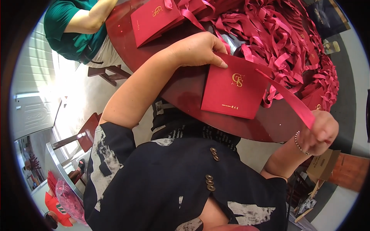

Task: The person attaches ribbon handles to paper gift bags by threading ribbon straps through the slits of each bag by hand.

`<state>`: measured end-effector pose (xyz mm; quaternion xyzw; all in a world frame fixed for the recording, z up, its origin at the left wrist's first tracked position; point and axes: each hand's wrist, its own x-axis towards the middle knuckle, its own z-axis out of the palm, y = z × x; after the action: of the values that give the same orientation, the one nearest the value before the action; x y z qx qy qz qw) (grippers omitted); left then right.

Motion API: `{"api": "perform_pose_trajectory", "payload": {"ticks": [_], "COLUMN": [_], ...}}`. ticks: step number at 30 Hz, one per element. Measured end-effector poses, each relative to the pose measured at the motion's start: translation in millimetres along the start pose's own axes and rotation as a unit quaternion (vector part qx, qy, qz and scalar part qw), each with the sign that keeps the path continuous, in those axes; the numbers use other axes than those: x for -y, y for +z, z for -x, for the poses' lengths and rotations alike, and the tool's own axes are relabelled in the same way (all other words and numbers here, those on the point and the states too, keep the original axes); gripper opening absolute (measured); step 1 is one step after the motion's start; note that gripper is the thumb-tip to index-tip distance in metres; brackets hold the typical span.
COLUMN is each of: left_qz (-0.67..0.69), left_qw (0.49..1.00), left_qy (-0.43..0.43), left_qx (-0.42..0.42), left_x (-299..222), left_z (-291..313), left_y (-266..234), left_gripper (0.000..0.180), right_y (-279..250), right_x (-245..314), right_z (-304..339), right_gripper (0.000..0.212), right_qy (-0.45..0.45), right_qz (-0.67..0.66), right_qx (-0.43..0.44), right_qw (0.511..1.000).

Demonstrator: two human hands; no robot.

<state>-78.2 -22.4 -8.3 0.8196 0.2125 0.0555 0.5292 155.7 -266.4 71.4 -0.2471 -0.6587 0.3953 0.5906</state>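
Note:
A red paper gift bag (223,90) with gold print lies near the round table's front edge. My left hand (204,50) pinches its upper left corner, thumb on the front face. A pink-red ribbon (291,98) runs from the bag's upper right out to the right, stretched fairly straight. Its far end is in my closed right hand (320,131), held past the table edge and slightly blurred. A beaded bracelet (300,144) circles my right wrist.
A heap of red bags and ribbons (269,34) covers the table's far right. More red bags (154,23) stand at the far left, beside a person in a green shirt (65,27). The dark red tabletop (181,88) shows left of my bag. A cardboard box (323,165) sits lower right.

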Motion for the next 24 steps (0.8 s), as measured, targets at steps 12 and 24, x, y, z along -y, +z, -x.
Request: {"api": "perform_pose_trajectory", "payload": {"ticks": [12,24], "left_qz": [0.115,0.069], "left_qw": [0.993,0.997], "left_qy": [0.001,0.000], "left_qx": [0.022,0.029], "left_x": [20.2,13.0], "left_z": [-3.0,-0.4], "left_y": [-5.6,-8.0], "left_gripper": [0.027,0.027], "right_y": [30.7,35.8], "right_x": [-97.5,-129.8], "right_z": [-44.3,-52.6], "right_gripper": [0.009,0.005], "right_qy": [0.250,0.223], "right_qz": [0.365,0.437], "right_qx": [-0.045,-0.028], "right_qw": [0.896,0.871]}}
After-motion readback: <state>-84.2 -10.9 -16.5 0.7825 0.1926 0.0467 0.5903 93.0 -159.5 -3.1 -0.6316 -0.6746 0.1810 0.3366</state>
